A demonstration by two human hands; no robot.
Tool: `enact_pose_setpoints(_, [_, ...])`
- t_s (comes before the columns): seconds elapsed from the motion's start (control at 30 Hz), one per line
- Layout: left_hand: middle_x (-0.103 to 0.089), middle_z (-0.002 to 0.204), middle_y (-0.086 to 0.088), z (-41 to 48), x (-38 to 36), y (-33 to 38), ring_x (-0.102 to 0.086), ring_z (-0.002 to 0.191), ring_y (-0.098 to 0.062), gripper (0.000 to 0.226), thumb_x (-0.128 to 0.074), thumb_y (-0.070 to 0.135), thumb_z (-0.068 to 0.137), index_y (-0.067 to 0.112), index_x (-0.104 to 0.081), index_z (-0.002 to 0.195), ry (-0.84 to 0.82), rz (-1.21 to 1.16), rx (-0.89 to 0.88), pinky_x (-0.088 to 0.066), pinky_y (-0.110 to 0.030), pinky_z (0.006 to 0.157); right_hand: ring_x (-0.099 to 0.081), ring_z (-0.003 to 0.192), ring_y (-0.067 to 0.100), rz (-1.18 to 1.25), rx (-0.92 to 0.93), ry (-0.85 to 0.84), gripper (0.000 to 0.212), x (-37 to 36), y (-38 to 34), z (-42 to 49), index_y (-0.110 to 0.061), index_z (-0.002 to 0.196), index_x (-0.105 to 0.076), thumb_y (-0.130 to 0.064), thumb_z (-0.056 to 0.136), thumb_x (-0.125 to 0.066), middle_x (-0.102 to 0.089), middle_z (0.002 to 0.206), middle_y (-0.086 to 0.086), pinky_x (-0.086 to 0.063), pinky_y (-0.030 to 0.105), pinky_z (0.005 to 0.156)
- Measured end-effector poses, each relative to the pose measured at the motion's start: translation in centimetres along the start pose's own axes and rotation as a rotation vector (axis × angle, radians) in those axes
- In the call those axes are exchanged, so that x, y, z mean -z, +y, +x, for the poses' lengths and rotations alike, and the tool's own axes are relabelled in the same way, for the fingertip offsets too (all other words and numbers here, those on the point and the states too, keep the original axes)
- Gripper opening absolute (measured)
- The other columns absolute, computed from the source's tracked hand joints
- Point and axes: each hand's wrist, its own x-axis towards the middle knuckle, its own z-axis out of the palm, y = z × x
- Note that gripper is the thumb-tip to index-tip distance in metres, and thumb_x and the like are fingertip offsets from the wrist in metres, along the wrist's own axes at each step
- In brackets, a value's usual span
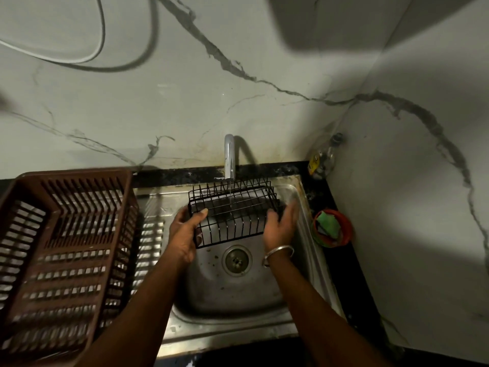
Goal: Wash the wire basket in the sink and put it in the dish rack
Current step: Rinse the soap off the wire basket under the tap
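The person stands at the steel sink with both arms stretched out over the basin. Between the hands is the black wire basket, lifted clear of the sink bottom and tipped so its open side faces up and away, right beneath the tap. A thin stream of water runs from the spout down through the wires near the basket's far rim.

The left hand grips the basket's left end, thumb hooked over the top wire and fingers wrapped under the corner. The right hand is spread flat with the palm pressed to the right end, fingers pointing up toward the wall; it supports the basket more than it clutches it. A metal bangle circles that wrist.

Below the basket, the round drain sits in the middle of the basin floor. To the left of the sink, on the draining board, stands the brown plastic dish rack, with nothing in it. On the dark counter to the right sits a small red tub holding a green scrubbing pad, and farther back in the corner a clear bottle leans by the wall
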Motion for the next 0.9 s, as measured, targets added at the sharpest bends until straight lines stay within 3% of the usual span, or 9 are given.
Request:
enact_pose_setpoints(0.1, [-0.078, 0.121, -0.005, -0.3, -0.6, -0.2, -0.061, 0.103, -0.033, 0.090, -0.100, 0.039, 0.058, 0.032, -0.063, 0.140, 0.001, -0.002, -0.056, -0.049, -0.060, 0.096, -0.001, 0.159, 0.025, -0.737, 0.459, -0.218, 0.067, -0.8, -1.3, 1.5, -0.023, 0.161, -0.028, -0.051, 0.101, -0.035, -0.013, 0.171, 0.006, 0.004, 0.046, 0.128])
enact_pose_setpoints(0.2, [-0.078, 0.122, -0.001, -1.2, -1.5, -0.2, -0.063, 0.093, -0.025, 0.103, -0.098, 0.039, 0.060, 0.030, -0.053, 0.152, 0.015, -0.004, -0.067, -0.054, -0.046, 0.083, 0.007, 0.158, 0.033, -1.047, 0.532, -0.410, 0.069, -3.2, -2.9, 0.5, -0.020, 0.164, -0.017, -0.054, 0.105, -0.022, -0.001, 0.171, 0.017, 0.002, 0.052, 0.128])
enact_pose_setpoints(0.27, [-0.078, 0.122, -0.004, -1.2, -1.6, -0.3, -0.060, 0.085, -0.020, 0.092, -0.096, 0.034, 0.067, 0.030, -0.055, 0.149, 0.017, -0.033, -0.082, -0.047, -0.037, 0.071, 0.014, 0.158, 0.031, -1.074, 0.673, -0.473, 0.068, -4.3, -2.9, 0.1, -0.022, 0.165, -0.008, -0.054, 0.105, -0.020, 0.009, 0.171, 0.014, 0.004, 0.053, 0.127])
enact_pose_setpoints(0.3, [-0.077, 0.123, -0.005, -1.0, -1.4, -0.4, -0.060, 0.089, -0.022, 0.090, -0.097, 0.035, 0.066, 0.030, -0.057, 0.147, 0.012, -0.043, -0.083, -0.047, -0.040, 0.075, 0.012, 0.159, 0.029, -1.069, 0.731, -0.511, 0.067, -4.5, -2.8, 0.4, -0.025, 0.165, -0.009, -0.054, 0.106, -0.021, 0.008, 0.172, 0.010, 0.004, 0.053, 0.127])
enact_pose_setpoints(0.43, [-0.076, 0.128, 0.001, -0.4, -0.6, -0.4, -0.064, 0.107, -0.030, 0.106, -0.101, 0.043, 0.055, 0.035, -0.054, 0.150, -0.002, -0.027, -0.086, -0.052, -0.058, 0.098, 0.012, 0.158, 0.029, -1.051, 0.601, -0.502, 0.073, -5.5, -2.5, 0.9, -0.022, 0.165, -0.006, -0.060, 0.104, -0.019, 0.008, 0.171, 0.009, 0.006, 0.050, 0.128])
enact_pose_setpoints(0.53, [-0.078, 0.123, -0.002, -0.2, -0.6, -0.6, -0.063, 0.107, -0.031, 0.099, -0.102, 0.043, 0.053, 0.036, -0.059, 0.141, -0.024, -0.013, -0.110, -0.048, -0.054, 0.093, 0.012, 0.158, 0.029, -1.048, 0.724, -0.598, 0.070, -6.4, -2.3, 0.1, -0.021, 0.165, -0.005, -0.056, 0.106, -0.020, 0.007, 0.171, 0.011, 0.002, 0.051, 0.128])
enact_pose_setpoints(0.63, [-0.078, 0.123, -0.002, 0.1, -0.2, -0.7, -0.062, 0.108, -0.034, 0.083, -0.100, 0.041, 0.058, 0.040, -0.063, 0.132, -0.055, 0.000, -0.121, -0.047, -0.060, 0.097, 0.014, 0.158, 0.029, -1.047, 0.620, -0.539, 0.069, -6.2, -2.6, 0.8, -0.024, 0.165, -0.001, -0.057, 0.106, -0.015, 0.008, 0.172, 0.008, 0.002, 0.055, 0.127])
enact_pose_setpoints(0.77, [-0.076, 0.129, -0.001, 0.2, 0.1, -0.8, -0.065, 0.124, -0.045, 0.087, -0.100, 0.041, 0.063, 0.036, -0.062, 0.140, -0.083, 0.023, -0.144, -0.047, -0.064, 0.103, 0.019, 0.156, 0.030, -1.041, 0.714, -0.613, 0.066, -6.3, -2.5, 0.6, -0.032, 0.164, 0.003, -0.056, 0.106, -0.016, 0.013, 0.171, 0.005, 0.006, 0.055, 0.126])
enact_pose_setpoints(0.9, [-0.077, 0.125, 0.009, -0.5, -0.4, -0.4, -0.068, 0.123, -0.038, 0.067, -0.094, 0.035, 0.067, 0.044, -0.065, 0.127, -0.095, 0.049, -0.165, -0.050, -0.064, 0.105, 0.017, 0.157, 0.031, -1.072, 0.446, -0.441, 0.068, -5.9, -2.6, 3.3, -0.022, 0.164, 0.002, -0.053, 0.107, -0.016, 0.011, 0.171, 0.011, 0.008, 0.051, 0.127])
